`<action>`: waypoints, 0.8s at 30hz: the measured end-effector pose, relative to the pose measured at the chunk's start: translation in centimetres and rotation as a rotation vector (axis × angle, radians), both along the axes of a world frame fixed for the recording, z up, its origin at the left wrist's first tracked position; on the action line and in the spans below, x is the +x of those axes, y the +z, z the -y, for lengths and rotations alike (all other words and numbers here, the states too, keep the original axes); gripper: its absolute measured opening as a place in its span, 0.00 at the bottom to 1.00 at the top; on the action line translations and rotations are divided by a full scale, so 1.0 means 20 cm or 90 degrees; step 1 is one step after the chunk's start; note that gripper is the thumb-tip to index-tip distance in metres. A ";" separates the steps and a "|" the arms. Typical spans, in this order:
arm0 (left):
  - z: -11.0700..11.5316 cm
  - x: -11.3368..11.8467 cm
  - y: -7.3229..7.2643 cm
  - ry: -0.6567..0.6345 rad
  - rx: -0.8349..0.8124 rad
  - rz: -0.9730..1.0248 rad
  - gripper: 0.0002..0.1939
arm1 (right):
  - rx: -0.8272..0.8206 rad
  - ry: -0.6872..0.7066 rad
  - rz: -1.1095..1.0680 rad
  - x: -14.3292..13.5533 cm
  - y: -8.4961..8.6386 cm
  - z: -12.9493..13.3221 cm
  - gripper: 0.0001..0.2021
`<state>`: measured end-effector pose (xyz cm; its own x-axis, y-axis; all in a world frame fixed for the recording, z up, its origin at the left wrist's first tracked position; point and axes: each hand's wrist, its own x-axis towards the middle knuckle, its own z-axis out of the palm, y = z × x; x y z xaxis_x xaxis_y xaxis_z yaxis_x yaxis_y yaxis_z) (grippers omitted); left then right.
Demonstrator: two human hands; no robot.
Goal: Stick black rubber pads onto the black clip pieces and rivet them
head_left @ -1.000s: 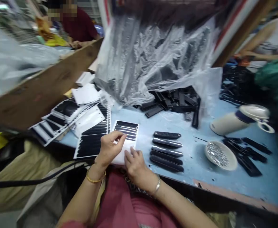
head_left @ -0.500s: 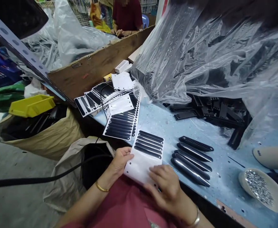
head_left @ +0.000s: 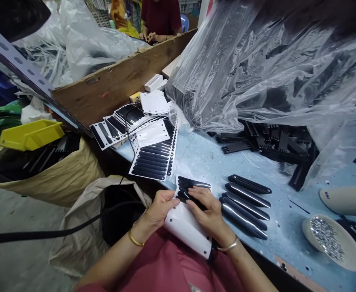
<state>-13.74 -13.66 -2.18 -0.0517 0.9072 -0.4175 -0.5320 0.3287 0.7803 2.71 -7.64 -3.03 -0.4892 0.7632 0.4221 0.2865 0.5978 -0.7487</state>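
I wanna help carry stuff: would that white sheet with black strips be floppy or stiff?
Probably floppy: the white sheet seems bent below the left hand. Likely light, since it looks thin. Its shiny black strips may feel slippery.

Nothing is legible; lettering [head_left: 327, 195] on the pale bottle [head_left: 348, 202] is too small.

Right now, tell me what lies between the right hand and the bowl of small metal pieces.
In the head view, a row of black bars lies on the blue table between the right hand and the bowl.
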 end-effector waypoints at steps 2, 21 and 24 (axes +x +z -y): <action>-0.02 0.01 0.02 -0.017 0.016 -0.007 0.13 | -0.017 -0.003 -0.033 0.00 0.02 -0.02 0.08; -0.12 0.05 0.09 0.079 -0.079 -0.001 0.22 | -0.155 -0.044 -0.153 -0.08 0.02 0.02 0.09; -0.14 0.07 0.10 0.055 -0.065 -0.043 0.22 | -0.242 -0.097 -0.178 -0.06 0.03 -0.01 0.10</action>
